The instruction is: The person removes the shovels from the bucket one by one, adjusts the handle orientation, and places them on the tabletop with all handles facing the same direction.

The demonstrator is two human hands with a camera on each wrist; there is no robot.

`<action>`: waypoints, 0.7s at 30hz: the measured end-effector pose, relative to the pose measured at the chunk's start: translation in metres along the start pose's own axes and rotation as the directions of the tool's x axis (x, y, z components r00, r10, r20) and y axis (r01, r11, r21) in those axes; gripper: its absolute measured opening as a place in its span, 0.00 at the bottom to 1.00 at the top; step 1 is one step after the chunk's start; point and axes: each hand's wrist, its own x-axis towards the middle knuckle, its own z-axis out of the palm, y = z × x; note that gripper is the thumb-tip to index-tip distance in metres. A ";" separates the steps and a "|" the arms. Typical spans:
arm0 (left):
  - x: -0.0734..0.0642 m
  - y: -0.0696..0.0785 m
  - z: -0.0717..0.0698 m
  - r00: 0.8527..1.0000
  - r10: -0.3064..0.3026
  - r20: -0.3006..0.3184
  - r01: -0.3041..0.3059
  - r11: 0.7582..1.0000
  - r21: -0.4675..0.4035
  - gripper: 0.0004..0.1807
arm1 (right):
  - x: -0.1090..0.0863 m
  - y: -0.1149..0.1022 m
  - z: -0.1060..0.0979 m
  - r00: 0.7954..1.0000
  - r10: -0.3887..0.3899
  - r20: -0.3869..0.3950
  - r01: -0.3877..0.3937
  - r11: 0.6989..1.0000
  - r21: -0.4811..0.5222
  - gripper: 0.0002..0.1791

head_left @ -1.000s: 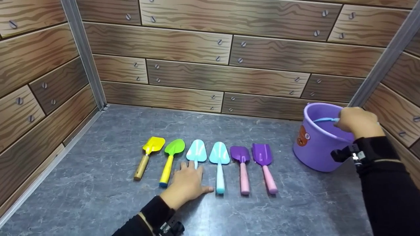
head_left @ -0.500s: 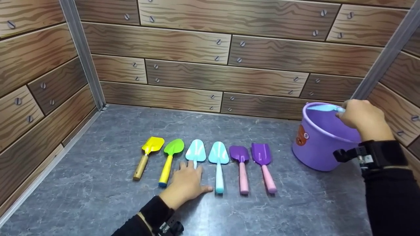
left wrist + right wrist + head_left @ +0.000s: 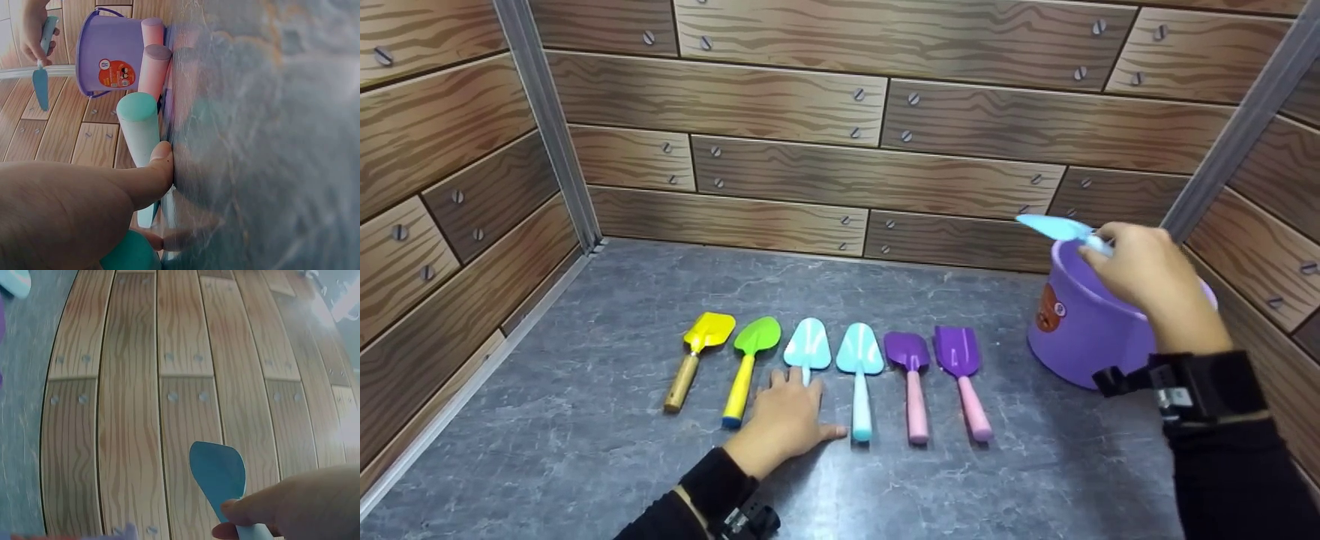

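Observation:
My right hand [image 3: 1147, 281] grips a light blue trowel [image 3: 1054, 227] by its handle, above the rim of a purple bucket [image 3: 1084, 337]. Its blade points left, and thumb and fingers pinch the neck in the right wrist view. My left hand [image 3: 784, 416] lies with extended fingers over the handle of another light blue trowel [image 3: 808, 345], hiding most of that handle. The left thumb [image 3: 160, 169] reaches out onto the table, close to the handle of a second lying light blue trowel [image 3: 862, 405].
Left of the left hand lie a yellow trowel [image 3: 709, 330] with a wooden handle and a green one [image 3: 757, 336] with a yellow handle. Two purple shovels, one squat [image 3: 907, 351] and one longer [image 3: 958, 351], lie to the right. Wood-patterned walls [image 3: 780, 157] enclose the grey table [image 3: 607, 450].
My right hand has lifted the light blue trowel up out of the purple bucket and moved it left over the rim. The left hand and the row of tools have stayed put.

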 end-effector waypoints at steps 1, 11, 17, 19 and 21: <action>0.000 0.000 0.000 1.000 0.000 0.000 0.000 1.000 -0.002 0.46 | -0.002 -0.003 0.003 1.000 -0.010 -0.005 0.010 1.000 0.009 0.32; 0.001 -0.002 0.001 1.000 0.009 0.001 -0.009 1.000 -0.010 0.47 | -0.021 -0.017 0.046 0.996 -0.077 -0.049 0.082 0.992 0.095 0.24; 0.001 -0.002 0.000 1.000 0.002 0.013 -0.002 1.000 -0.007 0.47 | -0.029 -0.018 0.073 0.997 -0.076 -0.028 0.079 0.988 0.135 0.22; 0.001 -0.001 0.000 1.000 0.001 0.019 0.000 1.000 -0.005 0.48 | -0.031 -0.018 0.084 0.996 -0.085 -0.037 0.089 0.986 0.143 0.20; 0.000 -0.001 -0.001 1.000 -0.001 0.023 0.001 1.000 0.002 0.48 | -0.032 -0.017 0.095 0.995 -0.083 -0.054 0.090 0.986 0.137 0.18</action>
